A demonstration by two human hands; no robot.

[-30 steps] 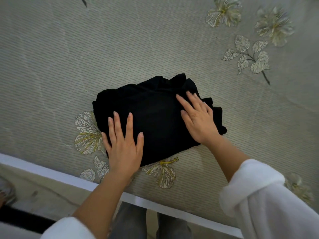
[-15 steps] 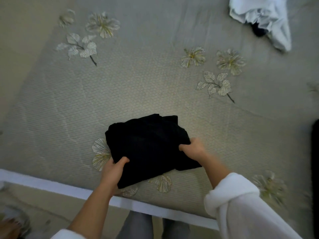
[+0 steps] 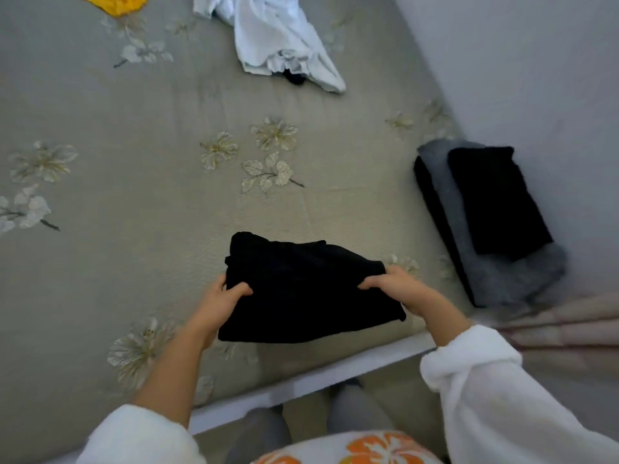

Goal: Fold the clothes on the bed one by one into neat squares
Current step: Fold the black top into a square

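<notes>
The black cloth is folded into a thick, nearly square bundle. It is at the near edge of the bed, in front of the person. The left hand holds its left side and the right hand holds its right side. Each grip is clamped on the cloth, thumb on top and fingers tucked under. I cannot tell if the bundle is touching the bed or is just above it.

The folding of this piece looks done. I think the step now is putting it away. A pile of folded clothes sits to the right by the wall, with a black piece on top of a gray one. The next move should carry the bundle flat over to that pile and set it down without letting the folds slip open.

The bundle's long side runs left to right, from one hand to the other. Its right end sits a bit nearer than its left.

Far away lie a crumpled white cloth and a yellow cloth, not yet folded.
</notes>
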